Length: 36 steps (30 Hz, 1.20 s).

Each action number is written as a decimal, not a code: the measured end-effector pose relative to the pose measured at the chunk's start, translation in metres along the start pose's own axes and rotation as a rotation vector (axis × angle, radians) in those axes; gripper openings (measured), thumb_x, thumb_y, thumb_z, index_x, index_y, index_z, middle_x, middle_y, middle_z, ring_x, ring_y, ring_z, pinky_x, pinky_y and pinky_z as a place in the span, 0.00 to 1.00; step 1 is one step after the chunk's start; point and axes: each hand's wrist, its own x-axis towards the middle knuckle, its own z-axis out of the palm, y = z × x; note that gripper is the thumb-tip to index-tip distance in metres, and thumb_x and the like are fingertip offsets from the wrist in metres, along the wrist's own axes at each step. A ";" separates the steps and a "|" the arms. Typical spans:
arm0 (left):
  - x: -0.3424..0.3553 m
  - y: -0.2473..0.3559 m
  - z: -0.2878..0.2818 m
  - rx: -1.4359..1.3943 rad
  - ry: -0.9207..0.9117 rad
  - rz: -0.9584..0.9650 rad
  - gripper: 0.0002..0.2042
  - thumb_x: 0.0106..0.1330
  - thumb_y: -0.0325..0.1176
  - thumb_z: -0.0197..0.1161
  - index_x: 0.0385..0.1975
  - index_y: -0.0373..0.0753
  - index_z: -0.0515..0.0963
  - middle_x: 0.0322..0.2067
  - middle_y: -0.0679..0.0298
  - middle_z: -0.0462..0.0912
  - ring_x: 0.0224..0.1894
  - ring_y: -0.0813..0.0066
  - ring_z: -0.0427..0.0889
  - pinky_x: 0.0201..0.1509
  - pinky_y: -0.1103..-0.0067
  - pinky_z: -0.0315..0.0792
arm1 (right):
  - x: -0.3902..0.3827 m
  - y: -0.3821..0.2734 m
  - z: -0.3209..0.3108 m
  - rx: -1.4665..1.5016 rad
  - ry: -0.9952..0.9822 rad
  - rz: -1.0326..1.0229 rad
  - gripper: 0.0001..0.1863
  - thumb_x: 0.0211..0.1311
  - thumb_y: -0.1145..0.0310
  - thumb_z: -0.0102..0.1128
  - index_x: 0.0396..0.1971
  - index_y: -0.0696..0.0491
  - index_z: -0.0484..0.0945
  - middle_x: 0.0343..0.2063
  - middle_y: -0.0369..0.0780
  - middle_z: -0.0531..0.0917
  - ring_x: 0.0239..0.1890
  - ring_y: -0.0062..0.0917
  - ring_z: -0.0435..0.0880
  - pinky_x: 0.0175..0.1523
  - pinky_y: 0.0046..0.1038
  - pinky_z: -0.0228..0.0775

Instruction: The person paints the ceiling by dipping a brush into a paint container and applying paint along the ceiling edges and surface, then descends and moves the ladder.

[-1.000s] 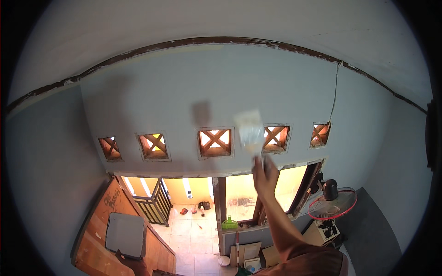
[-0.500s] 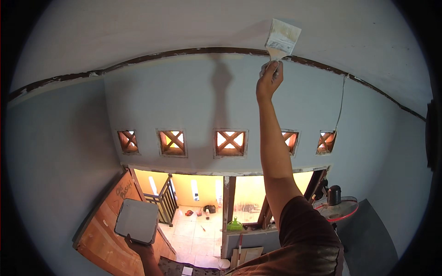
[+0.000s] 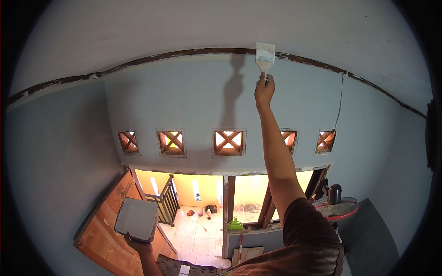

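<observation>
Paintbrush [image 3: 265,53] overlaps trim [image 3: 207,51]; cable [image 3: 341,101] right; forearm [image 3: 273,147] partly hides vent [image 3: 289,138].

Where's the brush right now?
In the head view, the brush is in the right hand, high and just right of centre, overlapping the dark trim along the ceiling.

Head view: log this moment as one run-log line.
left hand: holding tray | right hand: holding wide brush, bristles up | brush overlaps dark trim in view; contact unclear
</observation>
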 end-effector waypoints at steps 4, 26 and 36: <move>-0.009 0.004 0.008 0.026 -0.015 0.011 0.31 0.66 0.55 0.52 0.63 0.41 0.69 0.60 0.59 0.75 0.62 0.58 0.75 0.61 0.62 0.73 | -0.007 -0.064 -0.017 0.365 -0.066 0.329 0.12 0.77 0.65 0.51 0.36 0.58 0.75 0.17 0.32 0.71 0.13 0.13 0.62 0.15 0.22 0.49; -0.008 0.002 0.011 -0.016 -0.095 0.092 0.26 0.72 0.50 0.49 0.62 0.40 0.69 0.56 0.60 0.77 0.59 0.62 0.78 0.61 0.65 0.75 | -0.038 -0.263 -0.091 0.565 0.076 -0.166 0.16 0.78 0.57 0.52 0.30 0.52 0.72 0.12 0.26 0.61 0.11 0.08 0.54 0.15 0.16 0.43; 0.000 -0.002 0.004 -0.035 -0.100 0.098 0.28 0.70 0.52 0.49 0.64 0.39 0.67 0.58 0.59 0.75 0.61 0.60 0.76 0.62 0.64 0.73 | 0.011 -0.138 -0.066 0.494 -0.107 0.045 0.18 0.77 0.54 0.54 0.28 0.50 0.70 0.12 0.24 0.60 0.13 0.08 0.55 0.17 0.18 0.44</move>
